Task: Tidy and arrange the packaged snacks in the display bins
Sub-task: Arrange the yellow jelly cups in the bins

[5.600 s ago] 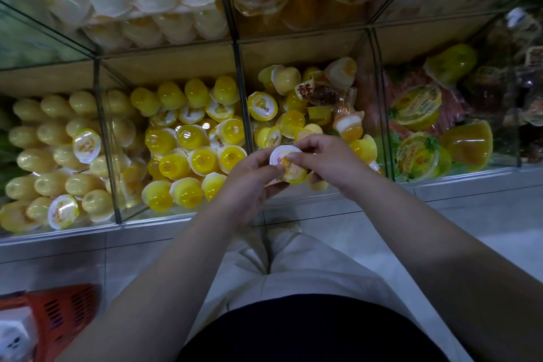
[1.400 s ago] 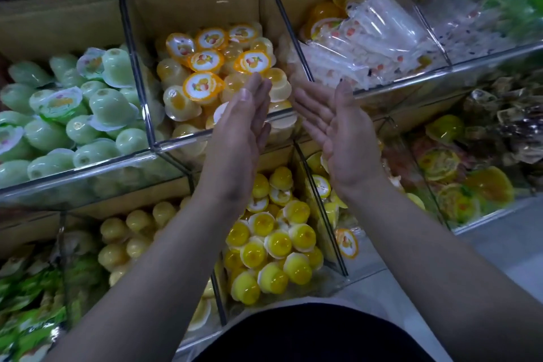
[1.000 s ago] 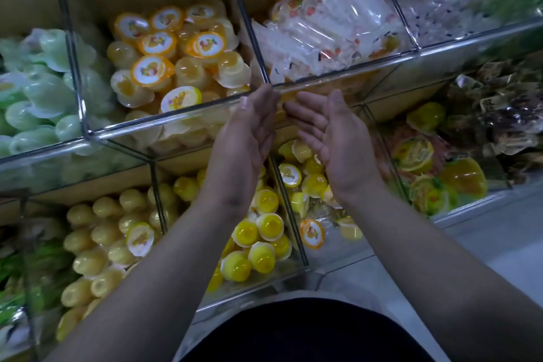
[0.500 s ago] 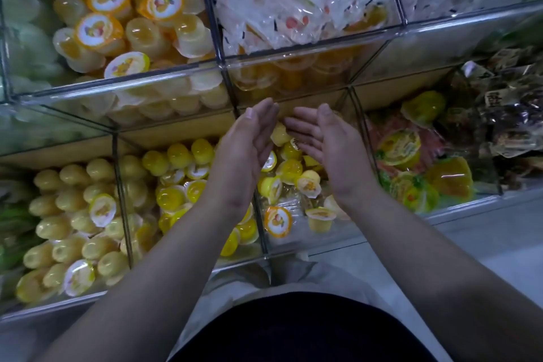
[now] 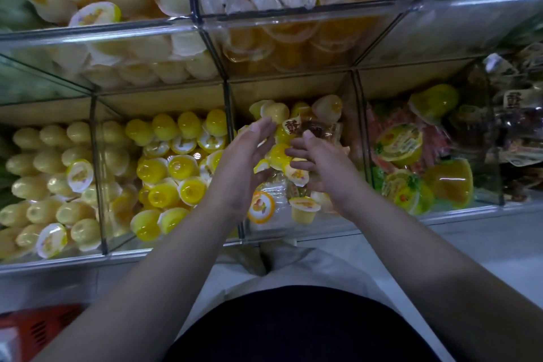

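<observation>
Over middle bin [image 5: 293, 88] | left hand [image 5: 244, 164] straight-fingered, open | right hand [image 5: 321, 169] spread loosely above jelly cups [image 5: 304, 209]

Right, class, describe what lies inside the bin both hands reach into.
Yellow jelly cups, one orange-rimmed lid, a brown wrapped sweet. The left hand and right hand cover the pile's middle.

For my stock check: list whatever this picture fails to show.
Head view, middle bin: the right hand covers some cups; whether it grips one is unclear.
Print on lids: blurred, too small.
Lower-left corner cuts off the red basket.
Upper edge cuts off the top bins.
</observation>
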`<action>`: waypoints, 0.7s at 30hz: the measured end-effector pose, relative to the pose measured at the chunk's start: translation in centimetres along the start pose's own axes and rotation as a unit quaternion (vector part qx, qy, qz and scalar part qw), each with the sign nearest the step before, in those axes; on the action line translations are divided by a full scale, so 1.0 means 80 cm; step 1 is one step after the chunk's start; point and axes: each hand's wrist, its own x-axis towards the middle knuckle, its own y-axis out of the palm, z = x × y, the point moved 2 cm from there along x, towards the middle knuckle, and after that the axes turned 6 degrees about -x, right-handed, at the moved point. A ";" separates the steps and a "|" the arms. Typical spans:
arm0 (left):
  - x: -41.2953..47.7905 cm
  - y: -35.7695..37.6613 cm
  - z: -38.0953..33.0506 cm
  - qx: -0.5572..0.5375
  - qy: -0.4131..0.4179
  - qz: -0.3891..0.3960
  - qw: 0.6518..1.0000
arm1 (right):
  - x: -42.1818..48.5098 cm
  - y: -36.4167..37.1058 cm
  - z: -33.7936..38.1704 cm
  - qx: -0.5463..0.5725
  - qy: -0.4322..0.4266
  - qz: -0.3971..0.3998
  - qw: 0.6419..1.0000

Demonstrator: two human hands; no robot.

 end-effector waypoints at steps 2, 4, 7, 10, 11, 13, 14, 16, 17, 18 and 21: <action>0.003 0.000 0.013 0.010 -0.022 -0.007 1.000 | 0.003 -0.001 -0.010 -0.026 0.021 0.006 0.999; 0.006 0.001 0.029 0.022 -0.049 -0.011 0.998 | 0.005 -0.003 -0.020 -0.054 0.039 0.009 0.998; 0.011 0.003 0.052 0.022 -0.095 -0.010 0.995 | 0.011 -0.007 -0.037 -0.086 0.071 0.016 0.994; 0.016 0.004 0.074 0.018 -0.136 -0.009 0.991 | 0.018 -0.011 -0.053 -0.081 0.104 0.026 0.991; 0.017 0.004 0.081 0.019 -0.146 -0.007 0.989 | 0.020 -0.012 -0.059 -0.067 0.115 0.029 0.991; 0.018 0.005 0.094 0.019 -0.161 -0.009 0.987 | 0.023 -0.010 -0.071 -0.031 0.135 0.036 0.990; 0.018 0.005 0.100 0.015 -0.169 -0.013 0.985 | 0.024 -0.008 -0.076 -0.014 0.145 0.039 0.989; 0.020 0.006 0.108 -0.004 -0.191 -0.018 0.981 | 0.027 -0.004 -0.084 0.009 0.155 0.042 0.987; 0.021 0.006 0.110 -0.018 -0.202 -0.017 0.979 | 0.029 -0.003 -0.086 0.012 0.155 0.044 0.987; 0.021 0.007 0.112 -0.029 -0.211 -0.014 0.977 | 0.030 -0.001 -0.088 0.011 0.154 0.046 0.987; 0.023 0.008 0.112 -0.046 -0.218 -0.012 0.975 | 0.034 0.000 -0.093 -0.002 0.139 0.046 0.989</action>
